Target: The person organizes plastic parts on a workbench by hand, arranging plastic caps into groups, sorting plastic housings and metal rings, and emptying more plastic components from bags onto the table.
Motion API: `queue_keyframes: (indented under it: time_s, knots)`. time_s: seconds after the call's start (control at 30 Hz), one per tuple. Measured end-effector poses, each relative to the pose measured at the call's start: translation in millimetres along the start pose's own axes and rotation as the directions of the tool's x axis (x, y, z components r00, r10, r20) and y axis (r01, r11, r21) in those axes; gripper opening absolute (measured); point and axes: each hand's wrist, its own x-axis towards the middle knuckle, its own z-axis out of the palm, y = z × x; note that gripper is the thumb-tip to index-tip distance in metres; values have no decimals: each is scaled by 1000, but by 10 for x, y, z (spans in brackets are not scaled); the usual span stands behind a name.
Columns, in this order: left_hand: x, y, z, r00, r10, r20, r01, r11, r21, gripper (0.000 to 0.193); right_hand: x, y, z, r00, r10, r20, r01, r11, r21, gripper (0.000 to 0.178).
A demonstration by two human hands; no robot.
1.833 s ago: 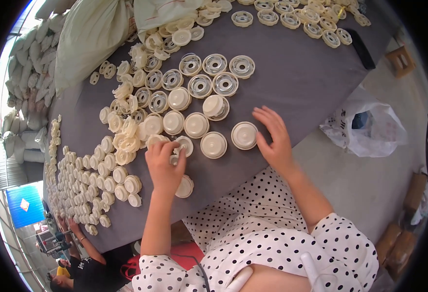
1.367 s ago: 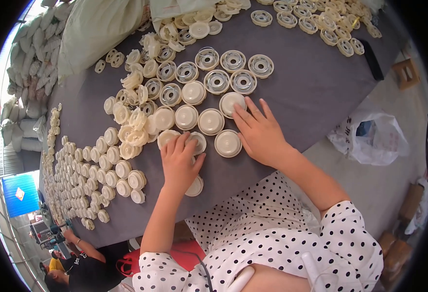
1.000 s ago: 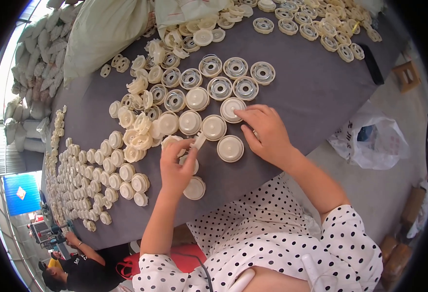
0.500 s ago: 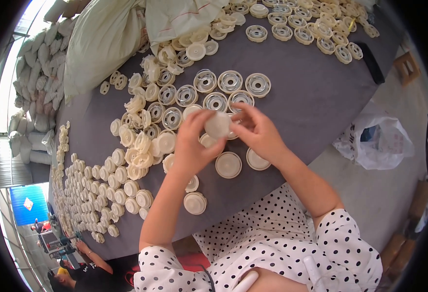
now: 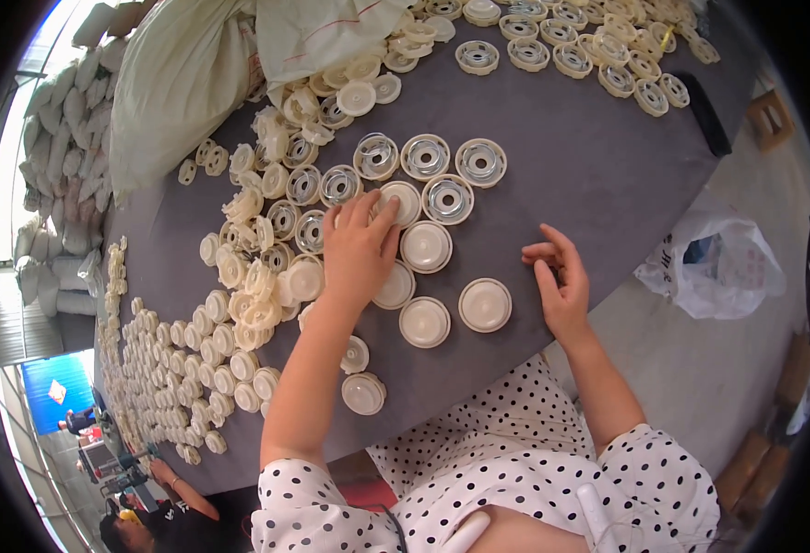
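Note:
My left hand (image 5: 359,253) reaches over the rows of round parts, palm down and fingers spread. Its index fingertip rests on a cream plastic disc (image 5: 406,199) that covers one round part. Other parts lie partly under this hand. Off to the right, my right hand (image 5: 561,288) hovers empty, its fingers loosely bent and apart. Between the hands are disc-covered round parts, such as one (image 5: 426,247) and another nearer the edge (image 5: 485,305). Just beyond stand uncovered round parts (image 5: 447,199) with shiny metal coils inside.
Loose cream plastic pieces (image 5: 259,309) heap left of my left hand. Many more round parts (image 5: 193,359) spread over the grey tabletop (image 5: 571,175). A large pale sack (image 5: 183,92) stands at the far left. A white plastic bag (image 5: 714,272) lies beyond the right edge. Another person (image 5: 179,516) works at lower left.
Both hands held a pale disc above the parts; they have moved apart. My right hand has drawn right and is empty. My left hand now touches a disc lying on a part.

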Motion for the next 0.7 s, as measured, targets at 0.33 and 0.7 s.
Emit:
queue_keyframes:
  time_s: [0.33,0.7]
  knots:
    - [-1253,115,-772,872,-464,159,455,886,86,38,19,16,-25,999,-30,-12,29,999,-41,31]
    - [-1418,225,-625,752,-584,306,620,784,-26,37,1,50,-11,999,-47,-19,46,998,-53,27]
